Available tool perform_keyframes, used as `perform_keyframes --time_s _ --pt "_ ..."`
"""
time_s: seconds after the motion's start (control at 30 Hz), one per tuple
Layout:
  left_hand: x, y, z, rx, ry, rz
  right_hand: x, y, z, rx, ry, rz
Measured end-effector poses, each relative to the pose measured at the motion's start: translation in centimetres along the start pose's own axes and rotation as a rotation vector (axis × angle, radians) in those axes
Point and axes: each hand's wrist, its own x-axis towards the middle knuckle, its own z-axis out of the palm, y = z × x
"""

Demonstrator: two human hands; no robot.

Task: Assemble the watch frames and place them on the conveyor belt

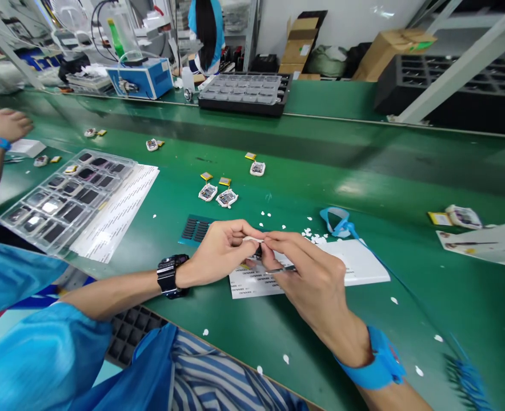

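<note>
At the far left another person's hand (4, 124) rests on the green bench (364, 171), past a clear tray (70, 194) of small dark parts lying on a printed sheet (121, 208). Mid-bench sit a few loose small modules (217, 194). The left hand (218, 251), a black watch (169, 276) on its wrist, and the right hand (308, 274) meet over a white label sheet (347, 268), fingertips pinched shut on a tiny dark piece (257, 250) held just above the paper. It looks like peeling or sticking work on that piece; the next move would call for fine fingertip control. White scraps (310, 233) dot the bench beside a blue strap (338, 222).
</note>
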Motion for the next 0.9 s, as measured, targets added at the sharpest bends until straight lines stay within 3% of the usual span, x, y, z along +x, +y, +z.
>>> perform_keyframes --time_s 0.1,0.2,0.23,0.33,0.47,0.53,0.67,0.9 --pt "0.3 0.4 -0.4 -0.022 0.0 -0.006 0.2 0.7 -0.2 0.069 0.014 0.078" --pt "0.8 1.0 -1.1 -0.025 -0.074 -0.122 0.4 2.4 -1.1 0.274 0.021 0.372" --pt "1.0 1.1 -1.4 -0.01 -0.122 -0.186 0.4 3.1 -1.4 0.378 -0.019 0.494" --pt "1.3 0.5 -1.9 0.083 -0.251 -0.324 0.5 4.8 -2.3 0.579 -0.195 0.657" --pt "1.4 -1.2 -2.2 0.29 -0.267 -0.259 0.5 5.8 -2.3 0.69 -0.455 0.733" --pt "1.3 -1.7 -2.2 0.363 -0.277 -0.213 0.5 6.0 -2.0 0.716 -0.511 0.775" --pt "1.1 -1.7 -2.3 0.427 -0.29 -0.173 0.2 6.5 -1.1 0.843 -0.463 0.864" --pt "1.0 -1.7 -2.3 0.44 -0.272 -0.125 -0.5 7.0 -0.7 0.86 -0.437 0.856"
